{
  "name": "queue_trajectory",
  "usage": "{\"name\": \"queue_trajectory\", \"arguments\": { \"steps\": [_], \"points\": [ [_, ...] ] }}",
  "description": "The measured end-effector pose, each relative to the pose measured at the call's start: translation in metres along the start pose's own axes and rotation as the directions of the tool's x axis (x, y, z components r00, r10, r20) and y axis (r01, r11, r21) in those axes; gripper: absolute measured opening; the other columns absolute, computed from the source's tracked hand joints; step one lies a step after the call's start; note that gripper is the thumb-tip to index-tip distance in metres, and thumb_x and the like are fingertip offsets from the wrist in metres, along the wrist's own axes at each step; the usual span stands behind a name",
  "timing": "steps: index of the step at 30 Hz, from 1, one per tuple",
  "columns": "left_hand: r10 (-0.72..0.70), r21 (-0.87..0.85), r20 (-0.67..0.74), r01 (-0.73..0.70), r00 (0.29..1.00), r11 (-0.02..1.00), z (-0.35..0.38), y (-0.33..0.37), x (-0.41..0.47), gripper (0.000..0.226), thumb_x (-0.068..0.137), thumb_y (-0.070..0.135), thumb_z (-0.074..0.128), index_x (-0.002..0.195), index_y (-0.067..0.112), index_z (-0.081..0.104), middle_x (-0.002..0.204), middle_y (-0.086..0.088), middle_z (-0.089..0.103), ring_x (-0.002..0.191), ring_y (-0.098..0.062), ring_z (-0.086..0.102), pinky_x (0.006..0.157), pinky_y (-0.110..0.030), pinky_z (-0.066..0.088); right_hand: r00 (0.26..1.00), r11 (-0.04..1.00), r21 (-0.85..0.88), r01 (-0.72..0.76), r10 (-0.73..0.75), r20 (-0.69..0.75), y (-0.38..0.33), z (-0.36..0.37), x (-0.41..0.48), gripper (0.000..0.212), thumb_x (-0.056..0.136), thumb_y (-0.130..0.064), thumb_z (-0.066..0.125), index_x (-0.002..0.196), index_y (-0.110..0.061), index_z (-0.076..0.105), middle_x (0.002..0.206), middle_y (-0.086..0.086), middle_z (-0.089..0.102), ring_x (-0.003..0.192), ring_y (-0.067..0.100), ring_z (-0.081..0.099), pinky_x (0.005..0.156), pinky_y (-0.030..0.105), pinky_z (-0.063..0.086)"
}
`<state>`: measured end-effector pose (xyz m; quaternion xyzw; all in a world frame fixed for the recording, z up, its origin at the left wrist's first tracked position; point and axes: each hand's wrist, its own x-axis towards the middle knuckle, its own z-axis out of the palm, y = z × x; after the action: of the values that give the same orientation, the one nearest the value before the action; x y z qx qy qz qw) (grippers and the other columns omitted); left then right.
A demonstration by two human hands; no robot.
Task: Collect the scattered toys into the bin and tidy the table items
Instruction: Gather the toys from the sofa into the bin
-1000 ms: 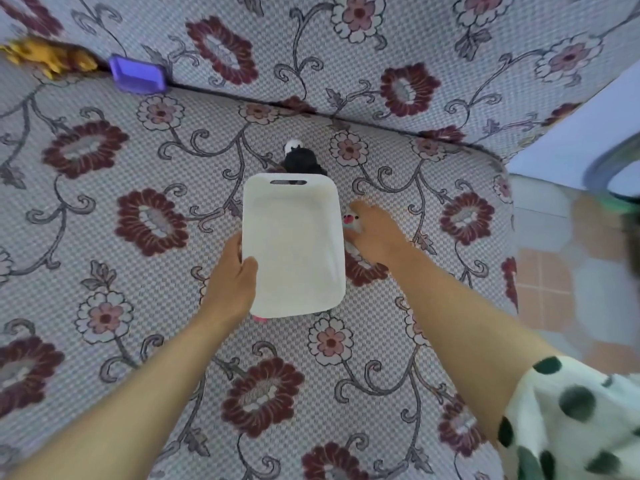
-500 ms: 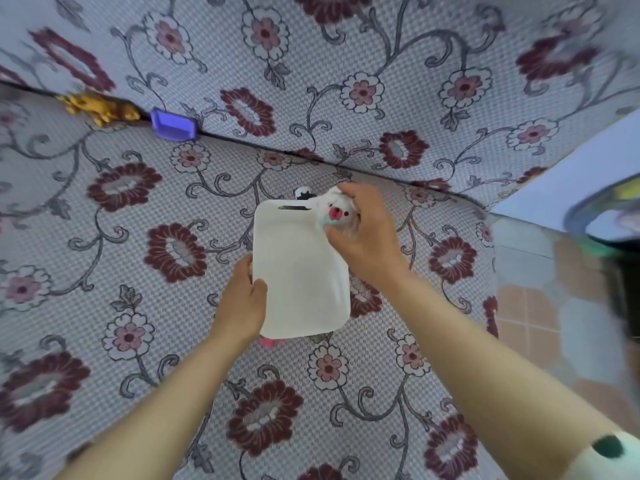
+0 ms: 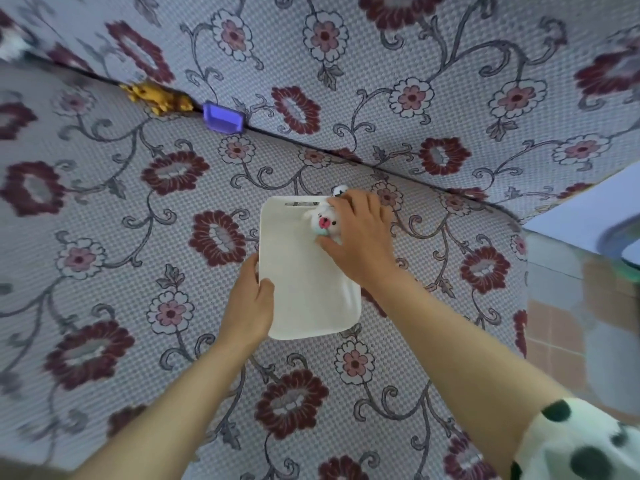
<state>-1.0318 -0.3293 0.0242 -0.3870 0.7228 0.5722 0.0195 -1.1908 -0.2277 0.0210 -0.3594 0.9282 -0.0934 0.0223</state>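
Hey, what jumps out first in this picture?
The white bin at centre, steadied at its left edge by the left hand, while the right hand holds a small white plush toy over its far corner. A purple block sits wedged in the sofa crease behind.

A small black-and-white toy point(image 3: 338, 189) peeks from behind the white bin's point(image 3: 304, 271) far rim, mostly hidden. The right hand point(image 3: 360, 244) covers part of the white plush toy point(image 3: 323, 223). A blurred round object point(image 3: 623, 239) is cut off at the right edge.
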Motion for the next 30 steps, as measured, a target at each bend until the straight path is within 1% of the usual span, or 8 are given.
{"name": "queue_trajectory", "arguments": {
  "steps": [3,8,13,16,19,22,26,30],
  "points": [
    [-0.027,-0.006,-0.050,0.026,0.998,1.000,-0.016,-0.008,0.000,0.045,0.099,0.010,0.032,0.143,0.021,0.032,0.119,0.010,0.044,0.107,-0.011,0.045,0.087,-0.031,0.038,1.000,0.997,0.073,0.003,-0.005,0.017,-0.011,-0.003,-0.001,0.058,0.080,-0.051,0.061,0.127,-0.020,0.048,0.127,0.002,0.047,0.117,0.023,0.039,0.096,0.037,0.026],
    [-0.078,0.001,-0.141,0.079,0.987,0.997,-0.051,-0.032,-0.002,0.043,0.097,0.006,0.032,0.138,0.016,0.037,0.118,0.004,0.047,0.107,-0.017,0.046,0.085,-0.034,0.037,0.997,0.982,0.187,-0.032,0.045,-0.065,-0.024,0.000,-0.029,0.036,0.094,-0.025,0.050,0.127,-0.012,0.050,0.125,0.006,0.053,0.116,0.025,0.044,0.098,0.037,0.027],
    [-0.095,0.033,-0.152,0.101,0.984,0.994,-0.077,-0.064,-0.017,0.046,0.096,0.006,0.032,0.140,0.020,0.037,0.122,0.004,0.049,0.105,-0.017,0.049,0.084,-0.036,0.040,0.987,0.980,0.200,0.005,-0.036,0.154,-0.037,0.035,-0.074,0.033,0.090,-0.011,0.053,0.122,-0.008,0.054,0.117,0.009,0.055,0.104,0.028,0.052,0.090,0.041,0.042],
    [-0.108,0.027,-0.155,0.114,0.982,0.993,-0.082,-0.081,-0.026,0.046,0.097,0.006,0.032,0.141,0.019,0.035,0.121,0.004,0.048,0.105,-0.017,0.047,0.084,-0.035,0.039,0.923,0.984,0.171,-0.056,-0.014,0.386,-0.045,0.059,-0.095,0.042,0.090,-0.024,0.055,0.129,-0.009,0.048,0.121,0.011,0.052,0.107,0.030,0.052,0.090,0.042,0.045],
    [-0.110,0.025,-0.137,0.115,0.984,0.993,-0.082,-0.093,-0.034,0.045,0.098,0.007,0.032,0.141,0.018,0.034,0.119,0.004,0.049,0.105,-0.017,0.049,0.083,-0.034,0.039,0.877,0.990,0.117,-0.075,0.009,0.481,-0.051,0.079,-0.112,0.042,0.083,-0.031,0.064,0.120,-0.015,0.048,0.115,0.008,0.048,0.099,0.027,0.053,0.086,0.039,0.049],
    [-0.099,0.026,-0.115,0.103,0.988,0.994,-0.079,-0.106,-0.040,0.045,0.098,0.006,0.031,0.142,0.017,0.033,0.118,0.005,0.047,0.105,-0.017,0.049,0.085,-0.032,0.038,0.874,0.991,0.103,-0.086,0.026,0.485,-0.055,0.096,-0.123,0.038,0.082,-0.023,0.067,0.115,-0.017,0.049,0.113,0.007,0.045,0.095,0.024,0.053,0.082,0.038,0.052],
    [-0.089,0.035,-0.091,0.092,0.992,0.995,-0.075,-0.113,-0.045,0.049,0.098,0.006,0.031,0.145,0.019,0.029,0.121,0.009,0.046,0.107,-0.013,0.047,0.089,-0.031,0.038,0.913,0.978,0.178,-0.107,0.026,0.407,-0.053,0.105,-0.123,0.022,0.090,-0.014,0.056,0.113,-0.013,0.055,0.108,0.009,0.049,0.086,0.022,0.056,0.078,0.040,0.055],
    [-0.075,0.047,-0.083,0.079,0.994,0.996,-0.075,-0.112,-0.049,0.047,0.099,0.008,0.032,0.144,0.019,0.030,0.122,0.007,0.047,0.104,-0.013,0.048,0.088,-0.031,0.039,0.904,0.944,0.239,-0.226,0.112,0.413,-0.044,0.093,-0.115,0.024,0.088,-0.012,0.058,0.112,-0.013,0.055,0.106,0.004,0.050,0.084,0.019,0.056,0.080,0.035,0.054]
  ]
}}
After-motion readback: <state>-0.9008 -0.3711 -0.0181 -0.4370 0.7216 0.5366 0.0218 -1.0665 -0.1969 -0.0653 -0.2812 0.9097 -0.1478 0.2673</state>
